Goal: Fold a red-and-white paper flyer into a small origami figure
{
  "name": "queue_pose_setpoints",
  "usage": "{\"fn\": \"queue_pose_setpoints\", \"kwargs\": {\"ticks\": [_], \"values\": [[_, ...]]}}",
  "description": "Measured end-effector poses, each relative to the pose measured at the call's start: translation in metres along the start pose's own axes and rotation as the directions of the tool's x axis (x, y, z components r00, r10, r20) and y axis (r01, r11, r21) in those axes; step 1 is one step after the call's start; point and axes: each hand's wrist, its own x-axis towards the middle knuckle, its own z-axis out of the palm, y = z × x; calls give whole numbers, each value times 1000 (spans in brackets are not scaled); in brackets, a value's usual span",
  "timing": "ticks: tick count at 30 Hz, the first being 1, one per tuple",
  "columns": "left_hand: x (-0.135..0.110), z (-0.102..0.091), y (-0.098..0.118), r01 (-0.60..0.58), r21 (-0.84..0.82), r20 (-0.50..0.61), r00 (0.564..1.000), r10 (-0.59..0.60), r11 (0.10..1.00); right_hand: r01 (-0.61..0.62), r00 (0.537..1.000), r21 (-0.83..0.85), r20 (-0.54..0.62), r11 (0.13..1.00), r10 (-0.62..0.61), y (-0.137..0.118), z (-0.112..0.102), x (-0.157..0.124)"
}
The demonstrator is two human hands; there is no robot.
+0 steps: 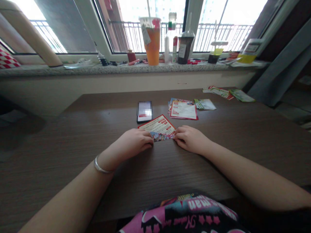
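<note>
A red-and-white printed leaflet (158,125) lies on the dark wooden table (73,136) in front of me, its near edge folded up. My left hand (134,143), with a silver bangle on the wrist, pinches the folded edge at its left end. At the right end my right hand (190,138) pinches the same fold. Both hands have their fingers curled down onto the paper.
A phone (144,112) lies just behind the leaflet. More leaflets (183,110) are stacked to the right, with others (228,93) near the far right edge. The stone window sill holds an orange drink cup (152,42), a dark drink cup (185,48), a bottle and small clutter.
</note>
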Motion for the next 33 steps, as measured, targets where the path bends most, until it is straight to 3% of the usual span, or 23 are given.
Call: {"fn": "queue_pose_setpoints", "kwargs": {"ticks": [14,20,29,33], "values": [[-8,-1,-8,50,-120,53,998,-44,992,10,1000,24,-10,1000,-10,1,-1,-2],[-8,-1,-3,96,-74,104,991,-88,993,10,1000,-20,12,1000,-10,1,-2,-2],[-7,-3,-6,97,-90,88,992,-89,991,-9,999,-44,34,999,11,4,-5,-5],[-5,0,-4,76,-110,31,997,-73,991,-75,997,55,1,996,75,7,-3,-5]]}}
